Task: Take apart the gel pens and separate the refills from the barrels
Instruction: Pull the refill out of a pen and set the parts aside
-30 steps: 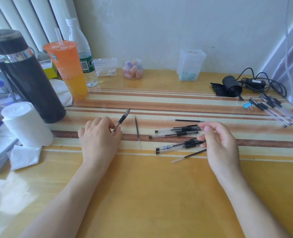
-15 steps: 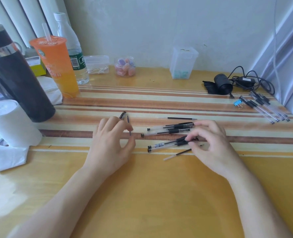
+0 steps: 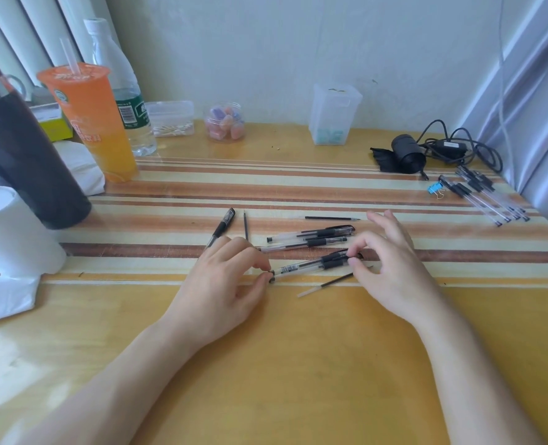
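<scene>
Three loose refills (image 3: pixel 332 218); two hands (image 3: pixel 224 284); one orange cup (image 3: pixel 89 123).

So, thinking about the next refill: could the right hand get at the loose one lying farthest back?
Probably yes: the right hand lies just in front of that loose refill, with bare table between.

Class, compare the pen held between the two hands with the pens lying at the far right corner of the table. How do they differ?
The held pen is pinched at both ends, by the left hand and the right hand; the corner pens lie untouched. The held pen lies almost crosswise; the corner pens slant away in a neat row. Both have clear barrels with black parts.
</scene>
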